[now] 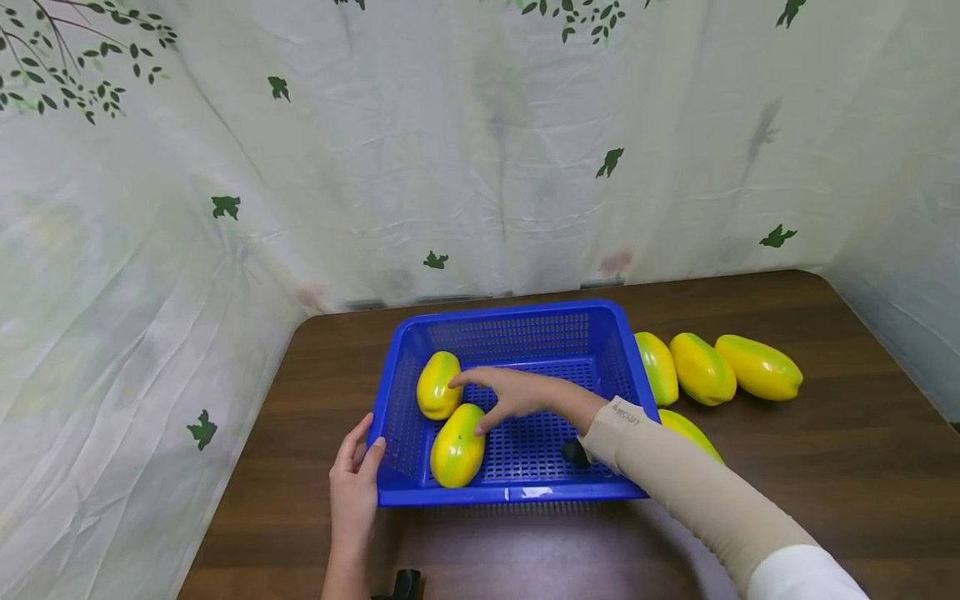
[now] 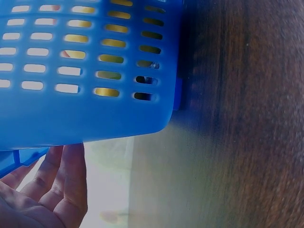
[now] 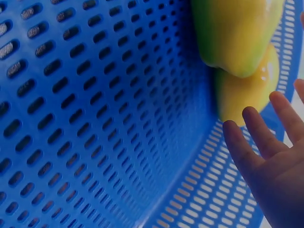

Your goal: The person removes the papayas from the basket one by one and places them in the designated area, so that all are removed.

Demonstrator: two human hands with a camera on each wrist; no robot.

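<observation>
Blue basket [image 1: 450,497], two yellow-green fruits [image 1: 457,450] inside, right hand [image 1: 517,393] beside them

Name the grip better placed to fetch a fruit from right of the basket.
Probably the right grip: it looks empty, its arm beside the loose fruits. The left grip holds the opposite edge of the basket.
</observation>
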